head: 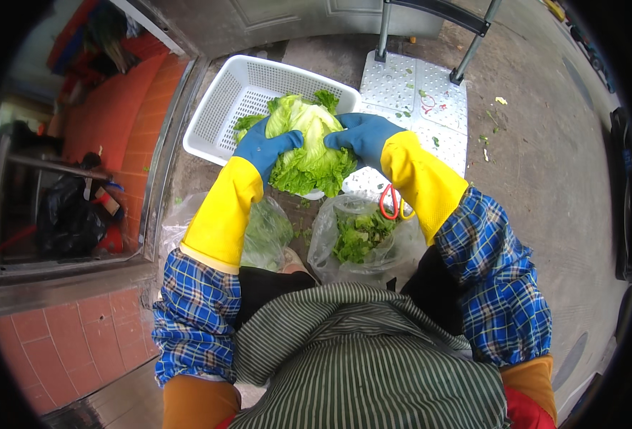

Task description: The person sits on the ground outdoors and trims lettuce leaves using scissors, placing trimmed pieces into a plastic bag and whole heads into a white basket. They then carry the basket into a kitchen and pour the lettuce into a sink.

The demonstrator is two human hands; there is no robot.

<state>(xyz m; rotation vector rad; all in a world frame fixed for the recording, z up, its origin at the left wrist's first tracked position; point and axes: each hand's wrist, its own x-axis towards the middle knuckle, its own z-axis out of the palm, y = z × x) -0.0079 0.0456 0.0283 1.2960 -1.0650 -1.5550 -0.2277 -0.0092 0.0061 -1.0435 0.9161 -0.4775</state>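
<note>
Between my two gloved hands I hold a head of leafy lettuce (310,142), over the near edge of a white perforated plastic basket (230,102). My left hand (266,146), in a blue and yellow rubber glove, grips its left side. On the other side my right hand (361,138), gloved the same way, has its thumb pressed against the leaves. Below the lettuce, a clear plastic bag (324,244) holds loose green leaves (361,236). Scissors with red and yellow handles (390,202) lie by that bag, their blades hidden from sight.
A metal platform trolley (439,126) stands right of the basket, with leaf scraps and ties on it. Another clear bag of greens (265,236) sits by my left forearm. At left, a raised door sill (160,155) borders a red-tiled room. Leaf bits dot the concrete floor (514,177).
</note>
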